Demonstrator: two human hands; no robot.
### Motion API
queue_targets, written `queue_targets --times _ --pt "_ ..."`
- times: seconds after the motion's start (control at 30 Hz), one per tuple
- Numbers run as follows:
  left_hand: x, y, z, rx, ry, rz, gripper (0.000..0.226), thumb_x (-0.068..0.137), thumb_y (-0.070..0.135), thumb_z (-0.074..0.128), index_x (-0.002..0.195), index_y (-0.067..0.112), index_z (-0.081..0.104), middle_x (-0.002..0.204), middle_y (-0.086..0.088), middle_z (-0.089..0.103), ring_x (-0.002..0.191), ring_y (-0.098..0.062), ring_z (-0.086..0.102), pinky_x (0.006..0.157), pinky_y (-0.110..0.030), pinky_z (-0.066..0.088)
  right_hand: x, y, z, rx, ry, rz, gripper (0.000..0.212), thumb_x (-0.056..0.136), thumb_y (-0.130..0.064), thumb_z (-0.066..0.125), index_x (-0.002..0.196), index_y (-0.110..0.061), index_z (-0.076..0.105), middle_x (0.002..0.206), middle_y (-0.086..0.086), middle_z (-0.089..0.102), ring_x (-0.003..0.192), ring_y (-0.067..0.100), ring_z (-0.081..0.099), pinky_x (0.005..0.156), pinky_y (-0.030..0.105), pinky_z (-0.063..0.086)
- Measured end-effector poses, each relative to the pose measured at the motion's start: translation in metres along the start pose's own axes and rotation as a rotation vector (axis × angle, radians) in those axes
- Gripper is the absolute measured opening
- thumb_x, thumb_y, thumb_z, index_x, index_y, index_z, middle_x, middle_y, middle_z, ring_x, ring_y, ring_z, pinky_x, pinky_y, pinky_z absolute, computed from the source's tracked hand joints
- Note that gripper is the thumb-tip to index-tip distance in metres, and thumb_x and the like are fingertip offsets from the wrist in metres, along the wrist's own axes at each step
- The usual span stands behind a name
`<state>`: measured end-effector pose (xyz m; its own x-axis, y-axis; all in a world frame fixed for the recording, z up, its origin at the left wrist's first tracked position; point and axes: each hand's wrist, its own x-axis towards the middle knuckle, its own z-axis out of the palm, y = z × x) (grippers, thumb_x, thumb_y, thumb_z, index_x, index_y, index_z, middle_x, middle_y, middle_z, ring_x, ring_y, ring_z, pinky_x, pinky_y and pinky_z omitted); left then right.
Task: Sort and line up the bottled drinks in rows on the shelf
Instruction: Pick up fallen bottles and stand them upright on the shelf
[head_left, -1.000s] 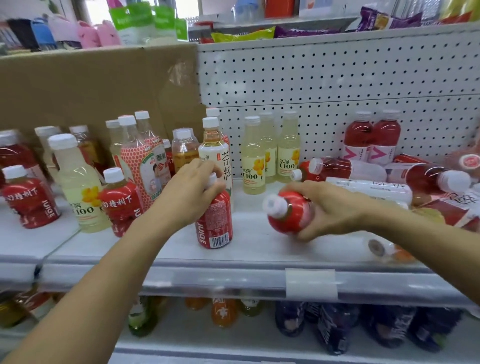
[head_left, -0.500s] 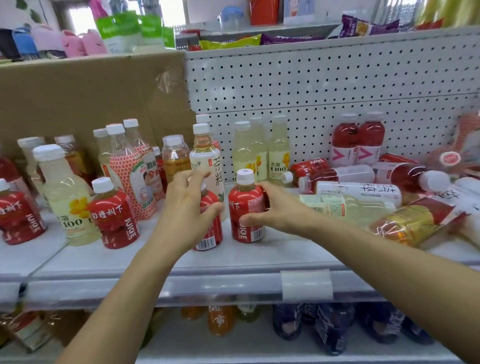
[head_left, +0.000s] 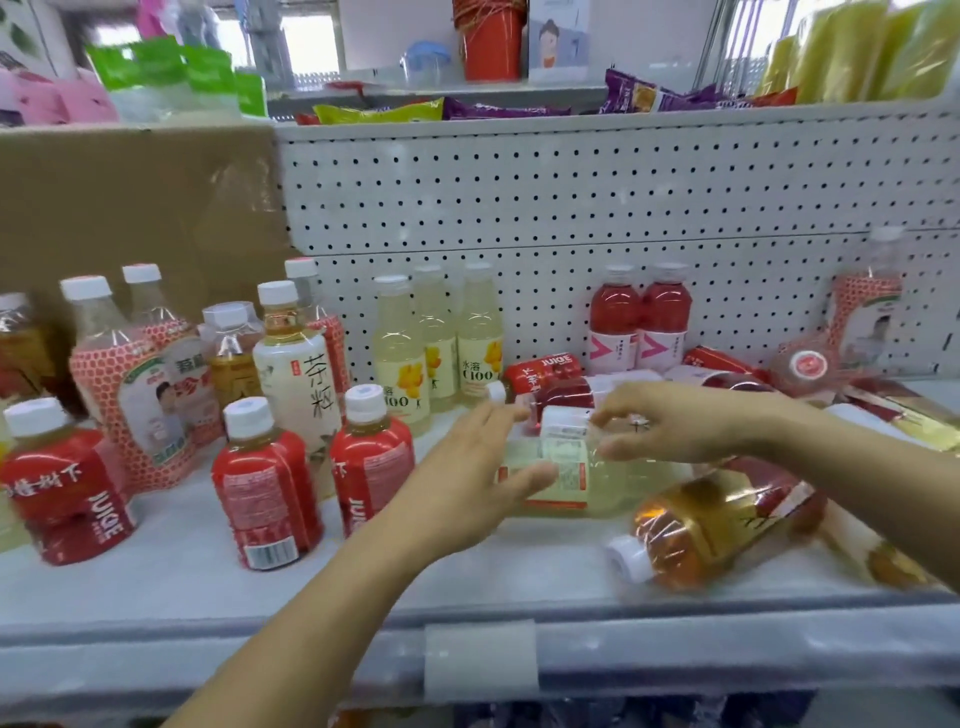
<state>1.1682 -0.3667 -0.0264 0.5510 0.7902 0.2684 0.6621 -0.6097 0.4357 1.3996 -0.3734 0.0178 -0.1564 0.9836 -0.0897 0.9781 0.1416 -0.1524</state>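
The pale yellow bottle (head_left: 571, 480) lies on its side mid-shelf (head_left: 467, 587), the right hand (head_left: 675, 421) curling its fingers over it and the left hand (head_left: 467, 467), fingers spread apart, at its left end, likely to stand it up near the red bottles (head_left: 371, 467).

The shelf front (head_left: 322, 587) lies bare — toppled bottles (head_left: 717, 525) crowd right.

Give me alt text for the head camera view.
A left hand and right hand reach for a pale yellow bottle lying on its side on a white shelf. Red juice bottles stand upright at left; other bottles lie jumbled at right.
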Motion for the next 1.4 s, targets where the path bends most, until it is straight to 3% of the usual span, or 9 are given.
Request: queue_targets --times 0.2,0.33,0.43,0.5,0.63,0.9,1.07,1.3,1.4 --pt "0.065 0.004 0.013 0.068 -0.018 -0.257 0.046 0.098 0.063 0.033 0.105 0.025 0.058 0.100 0.005 0.066 0.092 -0.017 0.063 0.085 -0.041 0.055 0.024 0.030 -0.014 -0.086 -0.074 -0.140 0.030 0.097 -0.050 0.050 0.109 -0.027 0.064 0.106 -0.011 0.065 0.095 0.010 0.061 0.088 0.034 0.051" --pt "0.112 0.002 0.006 -0.074 0.025 -0.457 0.027 0.105 0.040 0.042 0.118 0.018 0.052 0.105 0.003 0.059 0.083 -0.009 0.054 0.063 -0.022 0.042 0.061 0.057 -0.036 -0.151 0.020 -0.221 0.022 0.096 -0.032 0.057 0.113 -0.022 0.068 0.107 -0.010 0.068 0.095 0.011 0.064 0.088 0.033 0.053" --pt "0.146 -0.014 0.010 -0.239 0.045 -0.684 0.024 0.105 0.031 0.043 0.114 0.014 0.056 0.098 -0.003 0.057 0.086 -0.015 0.056 0.082 -0.032 0.056 0.095 0.069 -0.041 -0.232 -0.008 -0.219 0.034 0.088 -0.022 0.063 0.122 -0.018 0.061 0.117 0.000 0.064 0.103 0.021 0.062 0.093 0.040 0.052" --pt "0.159 -0.025 0.015 -0.506 0.078 -0.827 0.022 0.103 0.029 0.050 0.112 0.010 0.057 0.089 -0.007 0.059 0.085 -0.021 0.059 0.092 -0.038 0.057 0.114 0.071 -0.037 -0.220 -0.101 -0.216 0.039 0.083 -0.025 0.070 0.121 -0.020 0.060 0.111 -0.002 0.064 0.098 0.020 0.062 0.088 0.036 0.053" --pt "0.165 -0.032 0.019 -1.103 0.131 -0.944 0.019 0.098 0.012 0.058 0.111 -0.001 0.053 0.095 -0.020 0.064 0.078 -0.030 0.067 0.048 -0.036 0.059 0.136 0.066 -0.025 -0.244 -0.217 -0.222 0.057 0.075 -0.038 0.079 0.126 -0.028 0.055 0.117 -0.005 0.061 0.105 0.020 0.058 0.094 0.038 0.048" --pt "0.187 -0.045 0.011 -0.507 0.478 -0.579 0.009 0.088 0.016 0.073 0.091 0.012 0.066 0.082 -0.008 0.069 0.069 -0.025 0.069 0.078 -0.039 0.059 0.142 0.069 -0.016 -0.115 -0.213 -0.234 0.064 0.073 -0.035 0.083 0.127 -0.026 0.050 0.115 -0.006 0.058 0.105 0.018 0.057 0.090 0.032 0.046" --pt "0.204 -0.015 -0.013 0.051 0.317 -0.276 0.021 0.090 0.025 0.070 0.109 0.017 0.069 0.098 -0.005 0.068 0.084 -0.020 0.063 0.073 -0.028 0.047 0.130 0.079 -0.023 0.091 -0.095 -0.270 0.058 0.064 -0.040 0.088 0.110 -0.032 0.054 0.103 -0.013 0.065 0.094 0.011 0.064 0.086 0.031 0.054" --pt "0.214 -0.016 -0.014 -0.041 0.178 -0.226 0.025 0.097 0.021 0.061 0.121 0.017 0.067 0.111 -0.004 0.069 0.086 -0.015 0.063 0.063 -0.022 0.047 0.108 0.097 -0.037 0.578 0.088 -0.272 0.063 0.069 -0.016 0.088 0.111 -0.039 0.049 0.101 -0.015 0.068 0.091 -0.007 0.066 0.085 0.011 0.051" --pt "0.203 -0.018 -0.009 -0.136 0.168 -0.259 0.033 0.101 0.022 0.056 0.134 0.021 0.060 0.118 -0.006 0.066 0.101 -0.020 0.063 0.077 -0.027 0.048 0.117 0.099 -0.032 0.686 0.098 -0.178 0.071 0.060 -0.026 0.091 0.120 -0.028 0.051 0.108 -0.006 0.072 0.101 0.010 0.069 0.097 0.033 0.053"
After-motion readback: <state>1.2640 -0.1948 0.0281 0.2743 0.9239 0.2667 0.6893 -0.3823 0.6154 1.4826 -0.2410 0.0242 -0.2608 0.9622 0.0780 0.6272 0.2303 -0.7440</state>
